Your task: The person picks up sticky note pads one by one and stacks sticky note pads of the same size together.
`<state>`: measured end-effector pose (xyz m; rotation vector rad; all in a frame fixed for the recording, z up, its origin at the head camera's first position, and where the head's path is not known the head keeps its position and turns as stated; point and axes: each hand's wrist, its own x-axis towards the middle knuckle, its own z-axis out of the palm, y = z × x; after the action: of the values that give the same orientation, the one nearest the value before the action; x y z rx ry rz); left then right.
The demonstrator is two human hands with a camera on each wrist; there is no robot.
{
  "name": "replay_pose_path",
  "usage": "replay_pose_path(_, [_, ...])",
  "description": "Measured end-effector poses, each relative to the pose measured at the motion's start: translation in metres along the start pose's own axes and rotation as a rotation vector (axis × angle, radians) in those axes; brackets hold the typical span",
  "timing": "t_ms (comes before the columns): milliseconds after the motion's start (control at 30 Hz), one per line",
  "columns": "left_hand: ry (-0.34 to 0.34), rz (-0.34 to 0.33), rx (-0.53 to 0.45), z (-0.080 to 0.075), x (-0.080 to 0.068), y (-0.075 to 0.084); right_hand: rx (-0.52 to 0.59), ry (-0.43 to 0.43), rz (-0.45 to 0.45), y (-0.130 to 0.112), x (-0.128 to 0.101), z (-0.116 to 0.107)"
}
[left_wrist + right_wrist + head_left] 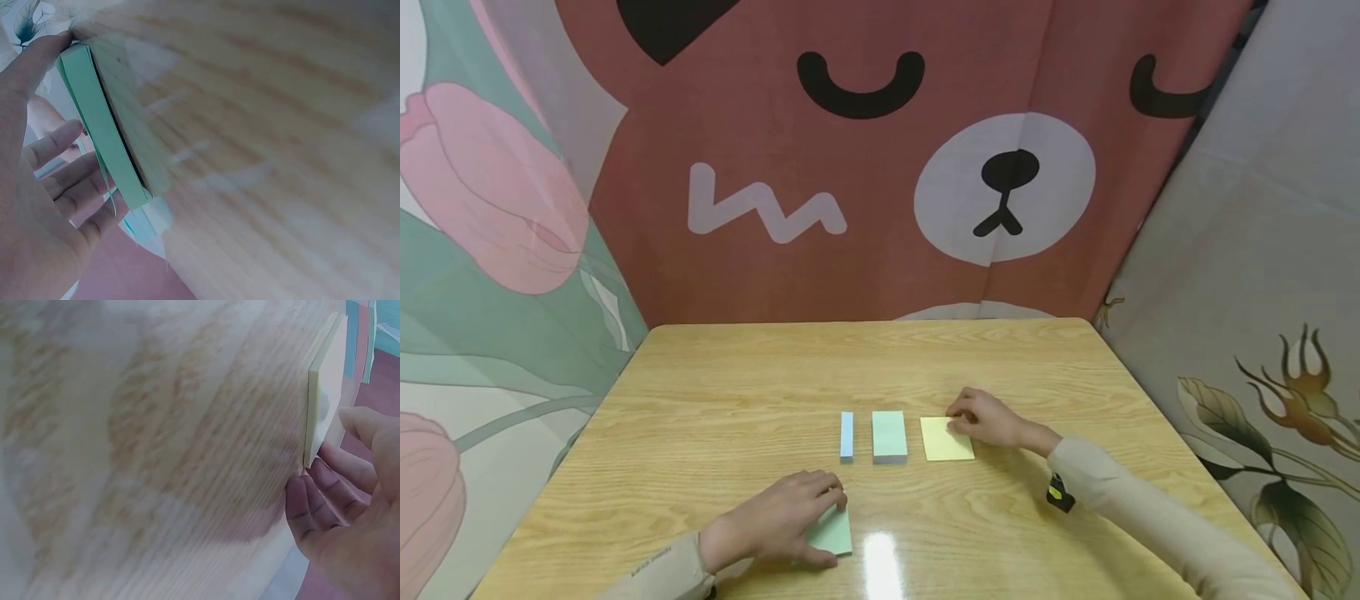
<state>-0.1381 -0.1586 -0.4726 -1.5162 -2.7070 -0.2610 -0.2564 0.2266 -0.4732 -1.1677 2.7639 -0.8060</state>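
Observation:
My left hand point(782, 517) holds a green sticky note pad point(833, 533) near the front of the table, thumb at one edge and fingers at the opposite side. In the left wrist view the thick side of the green pad point(103, 125) faces the camera, and a thin sheet edge stands slightly away from it. Farther right, my right hand point(988, 418) touches the corner of a yellow sticky note pad point(942, 442) lying flat. In the right wrist view, loosely bent fingers point(337, 481) meet the edge of the yellow pad point(322, 400), the thumb beside its top.
Left of the yellow pad lies a thicker light green pad point(889, 435), then a narrow blue pad point(847, 436), in one row on the wooden table point(737, 383). A bear-print cloth point(760, 275) hangs behind the table, and printed cloths hang on both sides.

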Motion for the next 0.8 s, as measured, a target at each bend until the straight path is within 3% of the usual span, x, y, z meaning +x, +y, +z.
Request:
replay_pose_path(233, [0.008, 0.002, -0.002, 0.0, -0.001, 0.001, -0.028, -0.026, -0.026, -0.004, -0.01, -0.003])
replay_pose_path(433, [0.009, -0.002, 0.001, 0.001, -0.002, 0.001, -0.051, -0.113, 0.017, -0.006, -0.021, -0.006])
replay_pose_path(800, [0.0, 0.004, -0.027, 0.0, -0.001, 0.0, -0.053, -0.196, 0.064, -0.008, -0.028, -0.012])
